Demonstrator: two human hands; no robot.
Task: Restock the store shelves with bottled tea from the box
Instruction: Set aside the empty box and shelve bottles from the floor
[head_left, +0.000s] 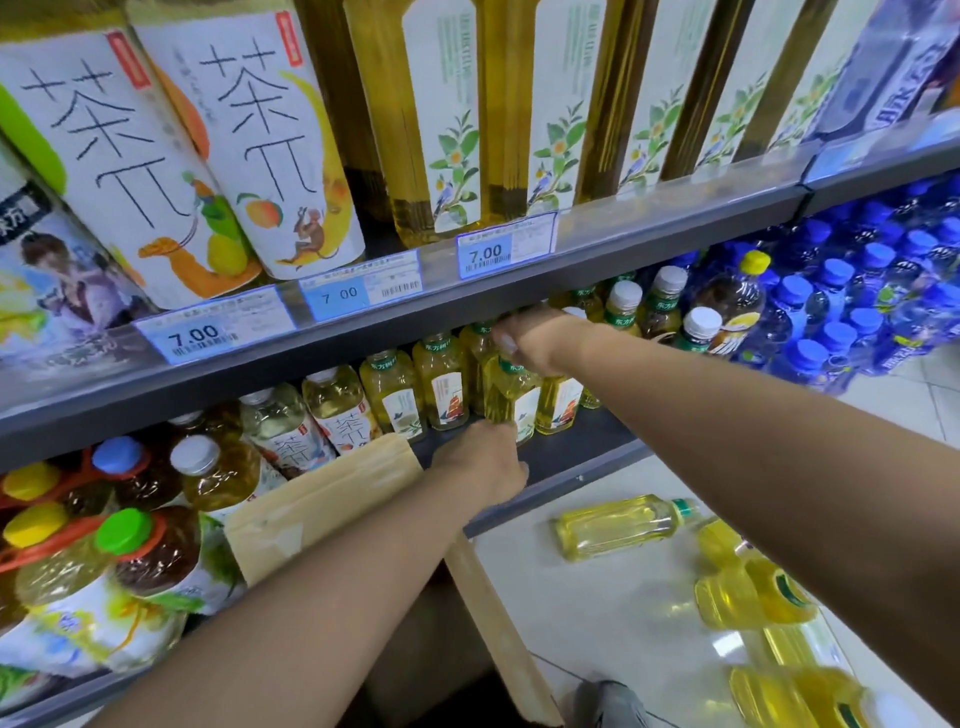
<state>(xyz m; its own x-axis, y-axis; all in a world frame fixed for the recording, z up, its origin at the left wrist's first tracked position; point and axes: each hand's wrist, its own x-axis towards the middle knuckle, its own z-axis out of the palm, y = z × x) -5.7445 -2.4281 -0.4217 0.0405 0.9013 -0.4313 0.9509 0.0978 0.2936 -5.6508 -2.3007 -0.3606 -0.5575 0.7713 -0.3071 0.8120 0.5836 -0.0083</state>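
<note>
- The right hand is gripping the top of a tea bottle, fingers closed around its cap, just under the upper shelf.
- The left hand is closing around the base of the same bottle, which is standing upright at the front of the lower shelf.
- That bottle is touching the row of bottles already lined up on the lower shelf, at the row's right end.
- The box is sitting below the left forearm, its flap leaning against the lower shelf edge.
- One loose bottle is lying on its side on the floor, right of the box.
- More bottles are lying further right of the box, under the right forearm.
- Blue-capped bottles are filling the lower shelf well right of the held bottle.
</note>
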